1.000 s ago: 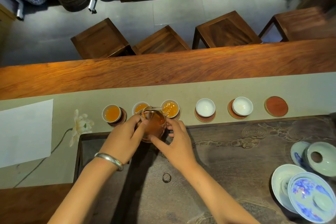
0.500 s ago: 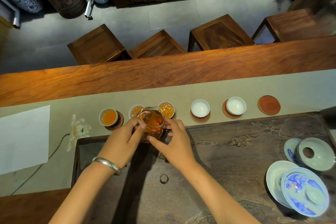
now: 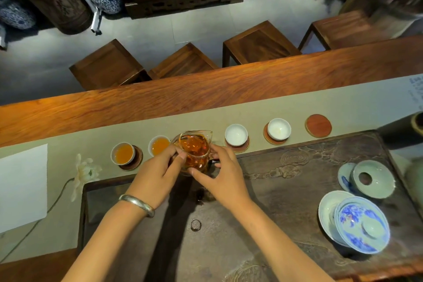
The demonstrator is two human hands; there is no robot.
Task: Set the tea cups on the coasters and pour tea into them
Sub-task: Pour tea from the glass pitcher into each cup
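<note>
Both hands hold a glass pitcher (image 3: 194, 149) of amber tea above the cup row. My left hand (image 3: 158, 171) grips its left side; my right hand (image 3: 219, 174) pinches its right side and base. Two white cups hold tea: the leftmost cup (image 3: 123, 153) on a dark coaster and the second cup (image 3: 158, 145). The pitcher hides the third cup. Two empty white cups, the fourth cup (image 3: 236, 134) and the fifth cup (image 3: 279, 129), sit on coasters. A bare red coaster (image 3: 318, 125) lies at the right end.
The dark carved tea tray (image 3: 286, 181) carries a blue-and-white lidded bowl (image 3: 360, 224) on its saucer and a celadon lid holder (image 3: 372, 178) at the right. A white paper (image 3: 21, 185) and flower (image 3: 85, 171) lie left. Wooden stools stand beyond the table.
The pitcher has been raised and shifted right, from over the second cup to over the third, which it now covers. Both hands moved with it.
</note>
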